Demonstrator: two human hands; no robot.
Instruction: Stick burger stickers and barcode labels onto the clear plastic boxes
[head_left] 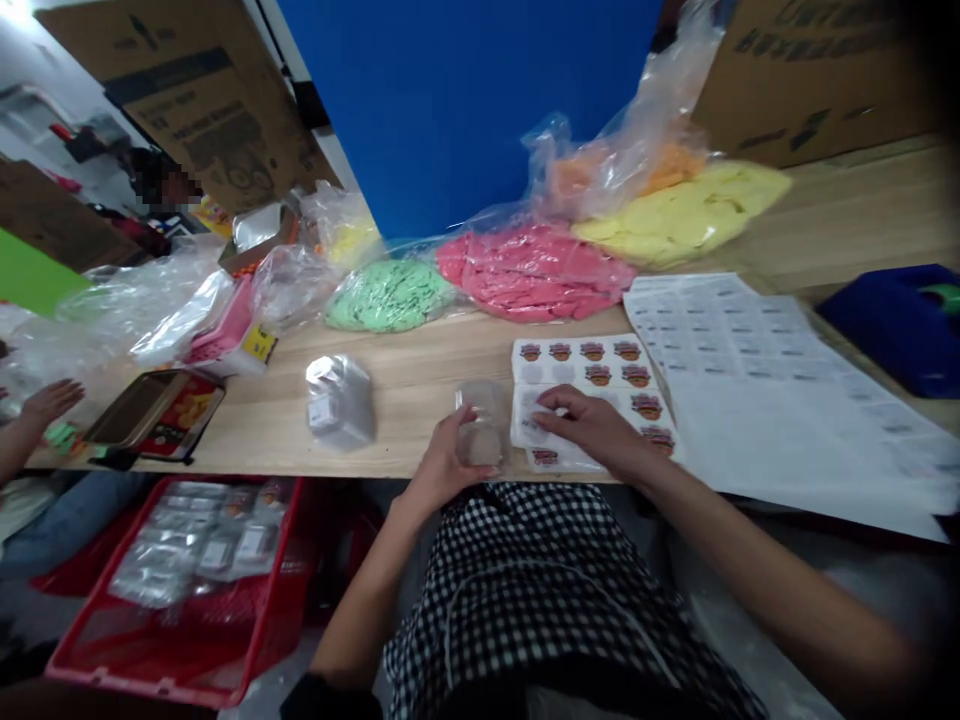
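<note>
My left hand point(450, 458) is closed around the lower part of a clear plastic container point(484, 415) standing at the table's front edge, thumb on one side and fingers on the other. Just to its right lies a sheet of round stickers point(598, 375), with several colourful prints left on it and bare white patches between them. Over the left part of that sheet, my right hand point(585, 425) has thumb and index finger pinched together at the paper; whatever is between the fingertips is too small to make out.
A stack of clear containers point(339, 400) stands left on the table point(405, 380). Bags of green point(390, 295), pink point(532, 270) and yellow point(690, 215) material line the back. Printed label sheets point(750, 380) lie right. A red crate point(292, 560) holds packed containers below. Another person's hand point(52, 400) shows far left.
</note>
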